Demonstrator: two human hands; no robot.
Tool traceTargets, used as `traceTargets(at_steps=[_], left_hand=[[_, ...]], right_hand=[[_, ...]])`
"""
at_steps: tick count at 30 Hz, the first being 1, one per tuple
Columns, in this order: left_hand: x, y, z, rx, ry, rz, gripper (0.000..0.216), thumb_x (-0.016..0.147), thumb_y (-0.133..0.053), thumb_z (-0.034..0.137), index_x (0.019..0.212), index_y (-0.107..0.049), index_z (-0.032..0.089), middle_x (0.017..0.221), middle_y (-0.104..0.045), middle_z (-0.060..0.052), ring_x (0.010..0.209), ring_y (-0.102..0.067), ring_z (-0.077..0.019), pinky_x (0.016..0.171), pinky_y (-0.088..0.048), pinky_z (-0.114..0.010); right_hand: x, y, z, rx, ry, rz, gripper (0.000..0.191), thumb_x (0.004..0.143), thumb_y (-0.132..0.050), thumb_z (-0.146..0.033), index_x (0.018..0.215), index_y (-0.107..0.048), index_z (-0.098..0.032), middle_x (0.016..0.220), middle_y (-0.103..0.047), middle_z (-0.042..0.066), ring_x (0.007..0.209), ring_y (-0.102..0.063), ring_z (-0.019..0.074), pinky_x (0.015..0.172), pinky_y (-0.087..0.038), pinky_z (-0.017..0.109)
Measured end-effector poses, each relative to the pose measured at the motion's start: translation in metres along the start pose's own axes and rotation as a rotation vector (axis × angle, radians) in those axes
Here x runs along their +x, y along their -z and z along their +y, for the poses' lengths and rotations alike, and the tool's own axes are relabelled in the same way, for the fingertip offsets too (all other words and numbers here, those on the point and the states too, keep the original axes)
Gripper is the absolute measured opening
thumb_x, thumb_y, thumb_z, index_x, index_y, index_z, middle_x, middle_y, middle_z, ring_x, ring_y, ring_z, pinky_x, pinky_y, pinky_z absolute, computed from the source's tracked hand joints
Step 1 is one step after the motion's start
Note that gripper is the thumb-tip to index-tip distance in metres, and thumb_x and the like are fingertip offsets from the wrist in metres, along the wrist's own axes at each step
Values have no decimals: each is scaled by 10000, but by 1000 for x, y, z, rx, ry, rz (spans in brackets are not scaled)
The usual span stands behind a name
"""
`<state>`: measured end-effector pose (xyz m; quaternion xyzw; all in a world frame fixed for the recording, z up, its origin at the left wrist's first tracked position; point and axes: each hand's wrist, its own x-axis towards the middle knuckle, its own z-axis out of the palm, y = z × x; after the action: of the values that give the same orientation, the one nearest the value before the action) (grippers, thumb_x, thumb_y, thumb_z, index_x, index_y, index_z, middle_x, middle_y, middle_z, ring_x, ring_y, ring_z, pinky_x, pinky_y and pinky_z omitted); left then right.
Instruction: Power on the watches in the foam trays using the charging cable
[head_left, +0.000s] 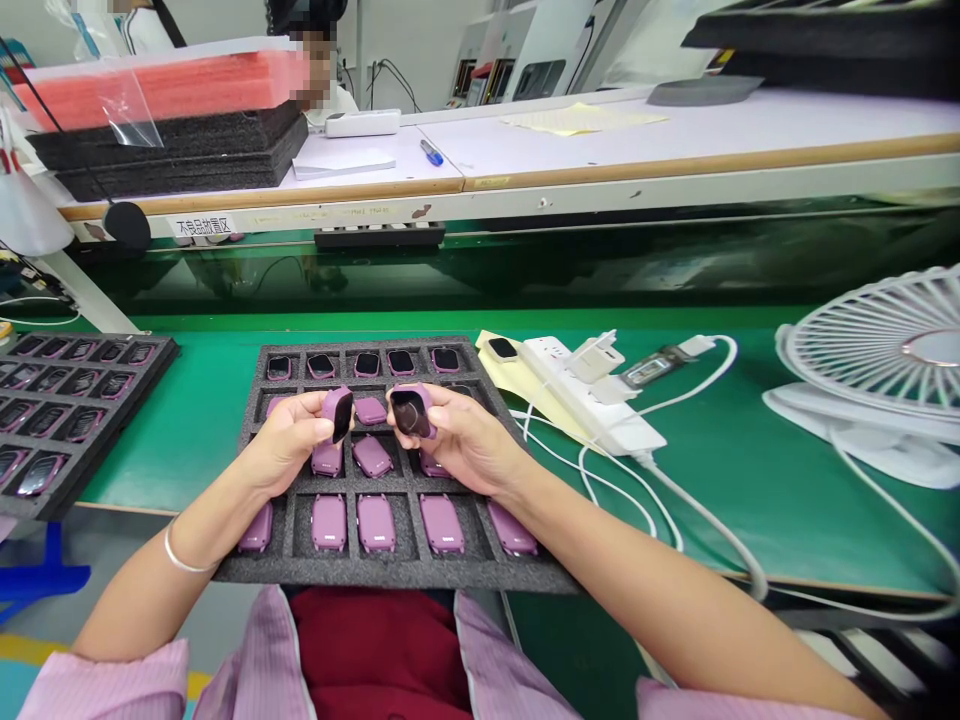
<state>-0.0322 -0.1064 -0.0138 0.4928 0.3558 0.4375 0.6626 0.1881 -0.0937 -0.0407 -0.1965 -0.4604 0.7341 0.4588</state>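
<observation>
My left hand point(289, 440) is closed on a purple smartwatch case point(340, 413), its black screen turned to the right. Another purple watch case point(411, 411), dark screen toward me, is pinched in my right hand point(472, 440). Both are held apart above a black foam tray point(420, 572) with square compartments. In the tray's far row, watches lie with dark screens up. Purple watch cases point(376, 522) in the nearer rows lie face down with their purple backs showing. My hands and forearms hide some compartments.
Left stands a second foam tray point(161, 360) of watches. Right of my tray are a white power strip point(555, 362) with chargers and cables, a watch point(502, 348) on yellow paper, and a white fan point(885, 350). A shelf point(525, 180) spans the back; a person is behind it.
</observation>
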Motion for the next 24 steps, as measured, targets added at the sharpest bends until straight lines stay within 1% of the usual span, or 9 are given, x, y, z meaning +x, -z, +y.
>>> traceTargets(at_steps=[11,13,15,17,18,20,21,22,24], left_hand=[[1,-1,1,73,-45,-1,485,575,-863,555,690,-651,134,649,-571,-12,596,-443,-109,606,-390,-228],[-3,3,4,111,-65,15,474,581,-853,544,733,-657,141,675,-588,-15,616,-474,-121,626,-412,-240],[-13,11,12,223,-70,11,445,611,-833,505,828,-669,153,741,-625,-26,680,-538,-153,670,-449,-262],[-28,23,21,462,-66,0,394,671,-797,445,919,-668,168,839,-661,-45,777,-589,-189,735,-477,-292],[-37,31,25,641,-72,3,348,709,-774,415,933,-665,174,882,-668,-52,803,-593,-195,763,-479,-305],[-55,48,30,990,-144,109,341,756,-736,408,1006,-657,190,966,-681,-64,837,-595,-213,800,-477,-338],[-61,56,31,1146,-166,129,334,787,-707,419,1031,-658,197,1016,-687,-73,883,-600,-234,835,-473,-363],[-67,64,31,1278,-175,118,328,817,-675,430,1053,-661,203,1056,-691,-80,937,-602,-257,872,-468,-388],[-71,77,29,1467,-166,27,318,866,-607,430,1080,-672,204,1102,-694,-92,1021,-597,-295,921,-462,-427]], right_hand=[[2,-2,-1,-42,-17,60,414,695,-857,-426,966,-708,-151,849,-680,46,655,-563,144,624,-481,271],[1,-2,-5,-73,-21,69,426,687,-855,-432,969,-702,-153,843,-677,47,643,-561,145,614,-481,276],[-6,2,-14,-143,-29,87,433,694,-841,-447,980,-694,-156,849,-679,53,631,-561,151,602,-484,286],[-18,10,-26,-297,-21,134,423,724,-809,-449,1011,-684,-164,883,-685,66,654,-576,164,609,-492,296],[-27,15,-32,-420,-4,180,419,744,-788,-442,1041,-677,-168,905,-685,71,680,-588,173,620,-497,300],[-45,27,-41,-752,44,312,429,780,-736,-434,1108,-661,-169,898,-669,66,700,-591,185,631,-494,306],[-53,32,-44,-944,56,378,435,801,-701,-436,1137,-655,-163,857,-654,57,682,-585,188,623,-484,308],[-61,36,-44,-1134,47,427,437,824,-659,-438,1156,-652,-154,804,-637,46,655,-577,191,613,-473,313],[-72,43,-41,-1473,-13,458,421,858,-581,-426,1152,-661,-135,734,-625,43,627,-586,214,611,-461,332]])
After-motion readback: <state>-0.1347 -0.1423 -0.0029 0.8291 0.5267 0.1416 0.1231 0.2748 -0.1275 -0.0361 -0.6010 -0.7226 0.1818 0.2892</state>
